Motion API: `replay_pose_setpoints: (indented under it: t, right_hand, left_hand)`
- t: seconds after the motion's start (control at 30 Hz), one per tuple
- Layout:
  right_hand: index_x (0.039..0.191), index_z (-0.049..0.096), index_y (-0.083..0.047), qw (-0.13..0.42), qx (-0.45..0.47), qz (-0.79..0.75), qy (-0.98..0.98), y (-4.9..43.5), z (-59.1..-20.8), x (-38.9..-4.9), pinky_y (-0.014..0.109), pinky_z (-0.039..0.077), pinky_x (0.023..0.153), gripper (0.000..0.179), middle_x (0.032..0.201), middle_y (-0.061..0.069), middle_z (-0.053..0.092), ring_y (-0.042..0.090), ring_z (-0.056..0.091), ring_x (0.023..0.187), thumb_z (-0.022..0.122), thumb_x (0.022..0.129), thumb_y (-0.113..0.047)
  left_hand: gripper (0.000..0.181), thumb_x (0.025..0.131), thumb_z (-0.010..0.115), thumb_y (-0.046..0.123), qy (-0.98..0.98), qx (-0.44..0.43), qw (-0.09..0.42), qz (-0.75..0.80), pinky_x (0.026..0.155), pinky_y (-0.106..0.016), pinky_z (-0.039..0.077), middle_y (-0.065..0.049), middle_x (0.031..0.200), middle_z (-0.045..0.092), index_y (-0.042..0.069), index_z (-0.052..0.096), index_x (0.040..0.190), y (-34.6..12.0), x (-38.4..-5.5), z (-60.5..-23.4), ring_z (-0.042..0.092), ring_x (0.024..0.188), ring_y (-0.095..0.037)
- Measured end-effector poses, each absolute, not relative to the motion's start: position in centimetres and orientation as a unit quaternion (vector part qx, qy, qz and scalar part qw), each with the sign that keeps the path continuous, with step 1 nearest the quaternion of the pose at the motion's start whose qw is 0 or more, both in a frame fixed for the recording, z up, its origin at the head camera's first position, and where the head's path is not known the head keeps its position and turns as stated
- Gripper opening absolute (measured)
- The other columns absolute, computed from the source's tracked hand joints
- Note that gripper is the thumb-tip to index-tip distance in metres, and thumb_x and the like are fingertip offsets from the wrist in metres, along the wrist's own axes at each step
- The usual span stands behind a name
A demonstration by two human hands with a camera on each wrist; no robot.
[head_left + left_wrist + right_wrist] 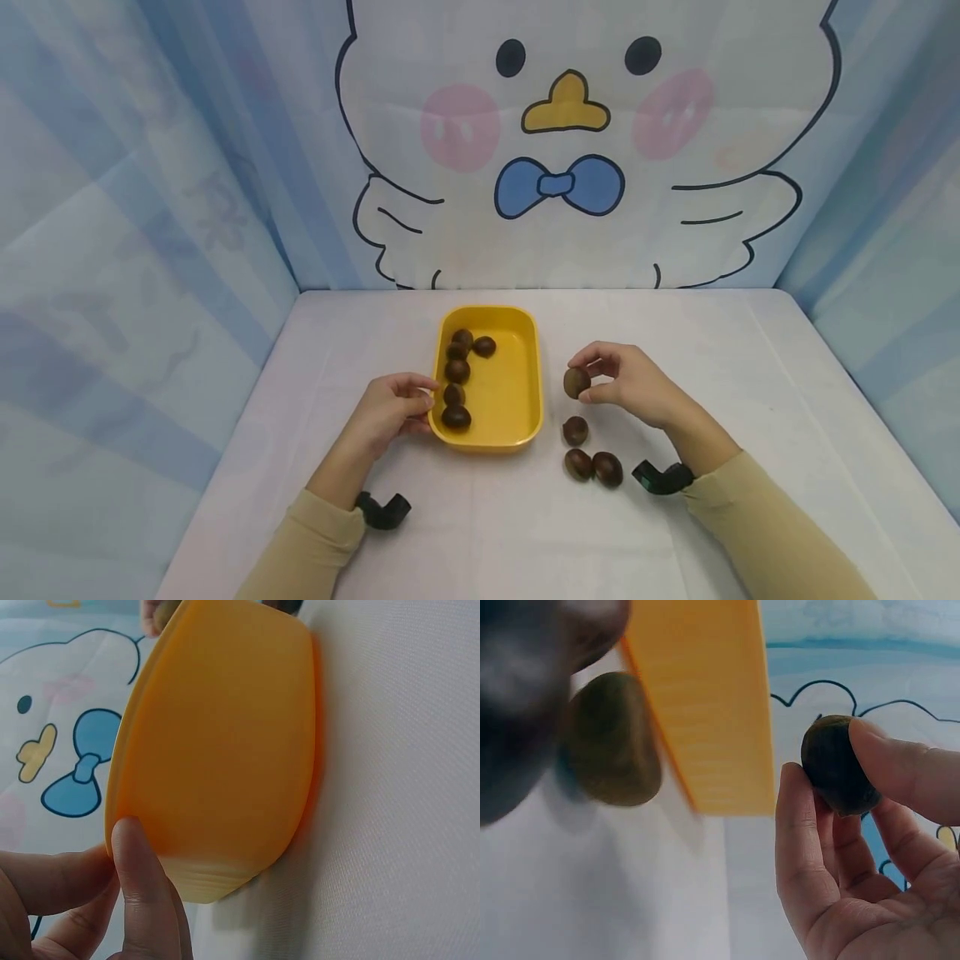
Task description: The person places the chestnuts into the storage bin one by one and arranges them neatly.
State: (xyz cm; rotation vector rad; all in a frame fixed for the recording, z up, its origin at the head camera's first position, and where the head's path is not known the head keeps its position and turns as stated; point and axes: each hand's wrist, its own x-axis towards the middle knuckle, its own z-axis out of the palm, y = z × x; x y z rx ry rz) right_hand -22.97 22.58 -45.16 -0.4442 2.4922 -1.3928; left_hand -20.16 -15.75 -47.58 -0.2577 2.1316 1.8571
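My right hand (626, 383) pinches a brown chestnut (577, 382) between thumb and fingers, to the right of a yellow tray (531, 375). The right wrist view shows the same chestnut (838, 765) held at the fingertips, away from the tabletop. At the tray's left side, my left hand (390, 408) grips the rim, with the thumb (139, 877) against the outer wall and the forefinger at the edge. Several chestnuts (457, 371) lie along the left half inside the tray. Three more, including one chestnut (575, 430), sit on the table below my right hand.
A pale cloth covers the table (480, 533). Behind it hangs a curtain (570, 242) printed with a cartoon bird, and further cloth walls (135, 292) stand on both sides. Each wrist wears a small black camera, such as the right one (663, 477).
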Motion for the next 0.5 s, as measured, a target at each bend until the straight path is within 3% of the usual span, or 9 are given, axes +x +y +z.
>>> replay_pose_setpoints:
  t: [0.2, 0.5]
  right_hand:
    - [0.126, 0.072, -0.013, 0.140, -0.139, -0.517, 0.833, 20.4, -44.5, -24.8, 0.056, 0.052, 0.115, 0.040, 0.129, 0.009, 0.072, 0.033, 0.066, 0.129, 0.083, 0.087, -0.007]
    - [0.130, 0.072, -0.010, 0.156, -0.140, -0.548, 0.810, 17.0, -43.7, -27.8, 0.036, 0.062, 0.101, 0.044, 0.134, 0.010, 0.069, 0.031, 0.066, 0.124, 0.083, 0.088, -0.004]
  left_hand:
    - [0.029, 0.097, 0.070, 0.001, 0.744, -0.094, 0.152, 0.644, 0.063, -0.027, 0.064, -0.007, 0.093, 0.067, 0.000, 0.073, 0.126, -15.7, -20.1, -47.5, 0.066, 0.068, -0.016]
    - [0.030, 0.098, 0.070, 0.001, 0.744, -0.090, 0.152, 0.645, 0.064, -0.027, 0.065, -0.009, 0.095, 0.068, -0.001, 0.072, 0.128, -15.8, -20.1, -47.4, 0.067, 0.068, -0.016]
